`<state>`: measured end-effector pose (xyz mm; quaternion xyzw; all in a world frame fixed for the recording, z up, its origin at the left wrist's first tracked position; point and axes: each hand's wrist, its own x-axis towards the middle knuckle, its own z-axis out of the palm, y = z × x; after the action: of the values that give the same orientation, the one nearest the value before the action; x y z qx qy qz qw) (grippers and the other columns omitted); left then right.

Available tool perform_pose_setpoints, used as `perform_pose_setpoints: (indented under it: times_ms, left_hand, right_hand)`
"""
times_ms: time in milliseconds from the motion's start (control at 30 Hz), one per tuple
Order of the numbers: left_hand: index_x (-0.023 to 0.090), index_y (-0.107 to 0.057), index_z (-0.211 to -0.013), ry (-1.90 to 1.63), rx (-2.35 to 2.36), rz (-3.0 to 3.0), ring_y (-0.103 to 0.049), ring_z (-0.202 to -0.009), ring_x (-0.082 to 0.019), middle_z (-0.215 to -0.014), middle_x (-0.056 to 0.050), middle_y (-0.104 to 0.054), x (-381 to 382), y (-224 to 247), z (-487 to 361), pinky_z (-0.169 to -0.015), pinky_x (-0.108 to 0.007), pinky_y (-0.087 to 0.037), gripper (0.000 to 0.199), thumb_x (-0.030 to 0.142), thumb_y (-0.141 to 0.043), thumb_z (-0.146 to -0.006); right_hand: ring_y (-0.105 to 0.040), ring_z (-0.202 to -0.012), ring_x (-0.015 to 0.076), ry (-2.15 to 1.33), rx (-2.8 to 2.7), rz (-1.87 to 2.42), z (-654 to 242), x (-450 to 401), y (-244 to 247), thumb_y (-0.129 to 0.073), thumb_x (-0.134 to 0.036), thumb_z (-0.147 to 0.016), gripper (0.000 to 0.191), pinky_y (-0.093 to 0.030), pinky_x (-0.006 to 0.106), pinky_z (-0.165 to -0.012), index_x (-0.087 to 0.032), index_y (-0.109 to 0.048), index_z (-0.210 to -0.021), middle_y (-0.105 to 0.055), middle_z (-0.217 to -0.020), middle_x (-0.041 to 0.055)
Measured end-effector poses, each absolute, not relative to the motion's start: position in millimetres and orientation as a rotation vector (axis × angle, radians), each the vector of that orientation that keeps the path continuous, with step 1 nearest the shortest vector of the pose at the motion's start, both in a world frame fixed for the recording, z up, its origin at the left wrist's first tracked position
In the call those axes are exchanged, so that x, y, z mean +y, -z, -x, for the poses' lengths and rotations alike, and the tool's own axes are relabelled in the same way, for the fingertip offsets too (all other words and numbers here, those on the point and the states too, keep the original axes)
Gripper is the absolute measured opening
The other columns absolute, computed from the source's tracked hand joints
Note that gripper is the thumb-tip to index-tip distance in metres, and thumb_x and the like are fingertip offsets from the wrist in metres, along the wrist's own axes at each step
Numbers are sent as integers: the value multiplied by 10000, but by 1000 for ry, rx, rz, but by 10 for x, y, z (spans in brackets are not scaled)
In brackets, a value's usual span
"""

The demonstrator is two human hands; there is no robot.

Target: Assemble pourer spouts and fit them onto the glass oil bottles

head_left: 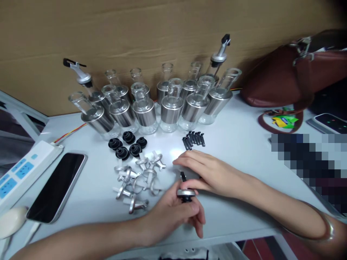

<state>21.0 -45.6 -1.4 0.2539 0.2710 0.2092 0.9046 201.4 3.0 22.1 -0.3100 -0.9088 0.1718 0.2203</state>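
My left hand point(176, 213) holds a pourer point(185, 193) with a silver collar, a black ribbed stopper below and a small black flap on top. Just beyond it, my right hand point(203, 169) is palm down with its thumb against the pourer's upper part; its other fingers reach forward over the table, and what is under them is hidden. Small black flaps point(193, 139) lie past its fingertips. Left of the hands are several loose silver spouts point(138, 183), with several black rubber stoppers point(122, 153) behind them.
Glass bottles with steel sleeves point(171, 110) stand in rows at the back, two topped with pourers. A phone point(56, 187) and a power strip point(20, 173) lie left on the white table point(233, 144). A brown bag point(284, 76) and a green-yellow packet point(284, 121) are at right.
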Motion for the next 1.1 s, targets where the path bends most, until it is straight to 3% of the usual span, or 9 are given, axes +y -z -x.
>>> perform_pose_setpoints:
  times_ms: [133,300,400,533,733,1100]
  left_hand:
    - [177,-430,-910,-444,587,-592,-528,-510,-59,-674,52,-562,-466,40,-222,-579,-252,-384,362,371,-702,-773]
    - [175,-441,-968,-466,520,-641,-468,-517,-47,-677,69,-492,-490,80,-202,-621,-271,-421,313,340,-659,-816]
    - [194,-424,-971,-423,517,-720,-453,-555,-64,-676,72,-474,-496,46,-159,-635,-272,-402,270,262,-633,-815]
    - [196,-405,-923,-349,593,-846,-439,-605,-81,-659,71,-472,-468,-50,-127,-649,-265,-356,238,142,-589,-782]
    - [190,-386,-920,-324,612,-768,-480,-607,-70,-715,63,-500,-441,-100,-161,-728,-316,-386,250,156,-589,-777]
    - [205,-337,-1007,-433,586,-716,-550,-579,-53,-776,70,-518,-455,13,-176,-718,-305,-395,321,232,-607,-836]
  right_hand:
    - [-558,-670,180,-380,-2611,876,-1988,31,-186,-242,-530,-984,589,-429,308,-681,-120,-645,-855,-644,-757,83]
    - [-448,-554,148,-141,-2623,797,-1939,15,-138,-166,-410,-1031,605,-344,308,-625,-153,-554,-645,-563,-610,43]
    - [-437,-518,129,-306,-2480,827,-1947,-4,-162,-167,-329,-1043,563,-357,293,-609,-178,-490,-606,-533,-562,17]
    - [-464,-516,120,-559,-2107,926,-2026,9,-299,-220,-250,-1030,471,-401,269,-596,-195,-469,-634,-524,-546,-2]
    - [-537,-572,129,-393,-2019,1392,-2336,252,-463,-558,-271,-901,142,-394,238,-521,-186,-596,-794,-629,-671,14]
    - [-575,-690,161,-637,-2520,1495,-2674,394,-274,-404,-138,-840,196,-448,282,-664,-190,-588,-796,-612,-822,53]
